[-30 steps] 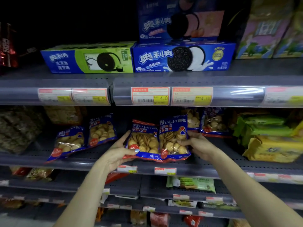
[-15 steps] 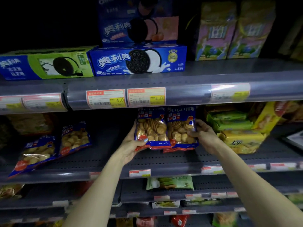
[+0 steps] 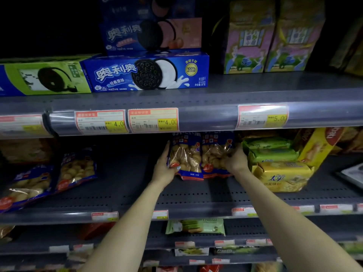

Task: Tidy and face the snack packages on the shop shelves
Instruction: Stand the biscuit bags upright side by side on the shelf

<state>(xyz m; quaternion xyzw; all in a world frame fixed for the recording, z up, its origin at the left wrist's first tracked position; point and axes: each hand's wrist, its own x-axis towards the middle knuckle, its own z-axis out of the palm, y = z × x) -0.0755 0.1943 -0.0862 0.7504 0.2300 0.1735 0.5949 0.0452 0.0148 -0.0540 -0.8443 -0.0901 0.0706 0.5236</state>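
Two blue-and-red bags of small round biscuits stand side by side, deep on the middle shelf. My left hand grips the left bag by its left edge. My right hand holds the right bag at its right side. The bags' tops are hidden behind the upper shelf's price rail. Two more of the same bags lie tilted at the left of this shelf.
Yellow and green cracker packs sit just right of my right hand. Blue cookie boxes and a green one lie on the upper shelf, with tall pastel boxes to their right. Lower shelves hold green packets.
Both hands carried the two biscuit bags from the shelf's front edge up and back, rightward next to the cracker packs. The camera view shifted right and closer.
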